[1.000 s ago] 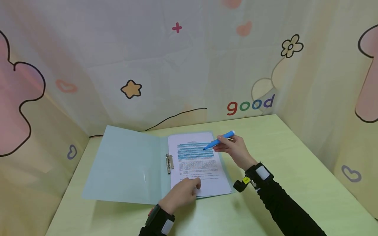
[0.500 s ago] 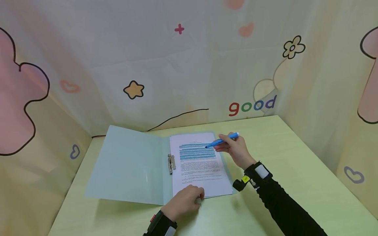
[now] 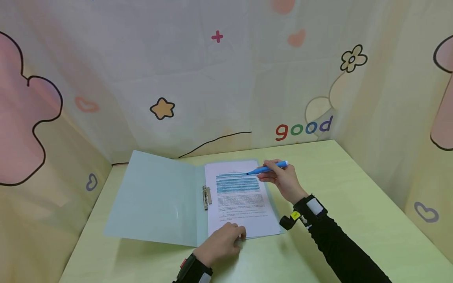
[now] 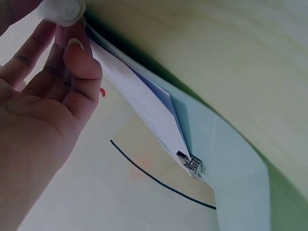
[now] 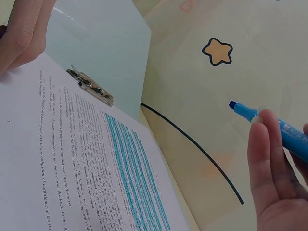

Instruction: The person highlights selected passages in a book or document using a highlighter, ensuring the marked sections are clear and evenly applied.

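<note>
marker (image 3: 267,168) up and ready, tip leading, pinched between the thumb and fingers of the right hand (image 3: 286,182), and from the head view it is poised over the upper right of the printed page (image 3: 260,226). the right wrist view shows that tip against the curtain (image 5: 192,82), apart from the page, so it looks lifted, no contact there. and look at the sheet: a whole block of blue-marked lines (image 3: 238,183) across the upper part, the paragraphs below plain. over on the left flank, the left hand (image 3: 221,243) sits at the page's near edge, fingers curled, seeming to pinch a small white piece (image 4: 65,10), maybe the marker's cap; whether the hand presses on the page as well, i cannot tell. the page lies in a pale blue folder (image 3: 159,200), cover turned out to the left, metal clip (image 3: 207,197) at the page's left side, all of it on the table (image 3: 329,177).

so where are we? my call: midway through highlighting, in a pause between strokes, upper block looking done, lower text not. the next move, if more is wanted, calls for the tip lowered onto a plain line and a level pull along it, page kept steady; if not, white piece and tip brought together.
</note>
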The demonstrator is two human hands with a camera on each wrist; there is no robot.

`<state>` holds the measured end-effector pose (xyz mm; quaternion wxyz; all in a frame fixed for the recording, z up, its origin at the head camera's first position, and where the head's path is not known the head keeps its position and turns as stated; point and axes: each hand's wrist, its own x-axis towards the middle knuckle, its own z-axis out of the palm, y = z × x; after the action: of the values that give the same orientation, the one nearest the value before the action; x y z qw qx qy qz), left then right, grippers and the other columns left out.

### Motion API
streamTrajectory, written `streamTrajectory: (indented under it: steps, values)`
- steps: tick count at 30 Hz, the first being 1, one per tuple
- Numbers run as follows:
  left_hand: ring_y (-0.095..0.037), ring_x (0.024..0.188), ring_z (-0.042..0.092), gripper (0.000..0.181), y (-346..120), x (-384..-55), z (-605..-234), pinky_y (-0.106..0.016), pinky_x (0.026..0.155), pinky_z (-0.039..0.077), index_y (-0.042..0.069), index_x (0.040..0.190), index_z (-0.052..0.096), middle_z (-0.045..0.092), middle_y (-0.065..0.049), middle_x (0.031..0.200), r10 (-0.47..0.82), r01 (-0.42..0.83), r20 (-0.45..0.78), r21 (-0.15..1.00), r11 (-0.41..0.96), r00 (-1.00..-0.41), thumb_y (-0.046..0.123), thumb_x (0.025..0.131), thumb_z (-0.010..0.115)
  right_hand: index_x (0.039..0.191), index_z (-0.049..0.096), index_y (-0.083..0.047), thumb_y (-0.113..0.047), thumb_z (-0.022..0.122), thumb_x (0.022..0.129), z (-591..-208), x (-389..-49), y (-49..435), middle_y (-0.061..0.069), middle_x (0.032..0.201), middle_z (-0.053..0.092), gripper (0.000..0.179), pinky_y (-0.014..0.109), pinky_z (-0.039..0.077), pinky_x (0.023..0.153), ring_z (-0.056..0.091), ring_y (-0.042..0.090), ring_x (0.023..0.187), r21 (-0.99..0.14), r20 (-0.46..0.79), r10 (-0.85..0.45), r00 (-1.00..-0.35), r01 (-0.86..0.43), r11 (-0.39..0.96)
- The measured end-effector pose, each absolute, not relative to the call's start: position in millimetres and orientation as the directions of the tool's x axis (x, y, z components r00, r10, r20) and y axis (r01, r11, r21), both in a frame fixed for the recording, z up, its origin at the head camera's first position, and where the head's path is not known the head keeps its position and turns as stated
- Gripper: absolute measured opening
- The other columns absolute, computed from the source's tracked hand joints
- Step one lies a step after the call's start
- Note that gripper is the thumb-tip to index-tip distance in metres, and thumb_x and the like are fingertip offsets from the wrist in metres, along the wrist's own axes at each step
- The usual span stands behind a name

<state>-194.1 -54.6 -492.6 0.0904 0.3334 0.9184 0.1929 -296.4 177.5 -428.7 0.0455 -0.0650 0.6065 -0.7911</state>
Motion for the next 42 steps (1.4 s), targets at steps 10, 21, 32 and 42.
streamTrajectory:
  steps: [10, 21, 32, 42]
  values:
    - [-0.006, 0.075, 0.043, 0.017, -58.7, -196.1, -486.4, -0.018, 0.064, 0.038, 0.014, 0.098, 0.067, 0.057, 0.005, 0.081, 0.582, 0.511, -0.01, 0.466, 0.722, -0.813, 0.022, 0.084, 0.071, 0.104, 0.063, -0.002, -0.027, 0.066, 0.091, -435.8, -301.8, 172.0, 0.001, 0.088, 0.077, 0.028, 0.03, 0.057, 0.079, 0.075, 0.015, 0.08, -0.963, 0.028, -0.164, -0.986, 0.018, -0.27]
    - [-0.043, 0.137, 0.033, 0.058, -70.0, -205.3, -490.5, -0.058, 0.109, 0.031, 0.002, 0.138, 0.048, 0.039, -0.023, 0.147, 0.35, 0.322, -0.005, 0.379, 0.867, -0.937, 0.034, 0.091, 0.063, 0.107, 0.053, 0.0, -0.025, 0.063, 0.094, -460.6, -312.8, 156.9, 0.023, 0.111, 0.07, 0.03, 0.035, 0.058, 0.08, 0.075, 0.018, 0.083, -0.992, 0.013, -0.158, -0.987, 0.007, -0.123]
    - [-0.045, 0.146, 0.02, 0.069, -72.3, -210.1, -490.7, -0.069, 0.11, 0.021, 0.005, 0.146, 0.04, 0.025, -0.024, 0.157, 0.334, 0.272, -0.098, 0.395, 0.878, -0.937, 0.042, 0.092, 0.061, 0.105, 0.057, 0.005, -0.011, 0.067, 0.09, -477.0, -325.5, 119.0, 0.031, 0.113, 0.066, 0.025, 0.042, 0.056, 0.087, 0.075, 0.018, 0.086, -0.996, -0.059, -0.231, -0.971, 0.073, -0.052]
    - [-0.043, 0.146, 0.02, 0.069, -72.9, -208.3, -488.4, -0.069, 0.11, 0.02, 0.006, 0.146, 0.04, 0.025, -0.022, 0.158, 0.332, 0.26, -0.137, 0.38, 0.888, -0.933, 0.041, 0.091, 0.062, 0.099, 0.06, 0.002, -0.013, 0.071, 0.087, -493.0, -330.3, 94.0, 0.024, 0.105, 0.072, 0.021, 0.039, 0.057, 0.084, 0.074, 0.025, 0.089, -0.994, -0.113, -0.263, -0.958, 0.11, 0.025]
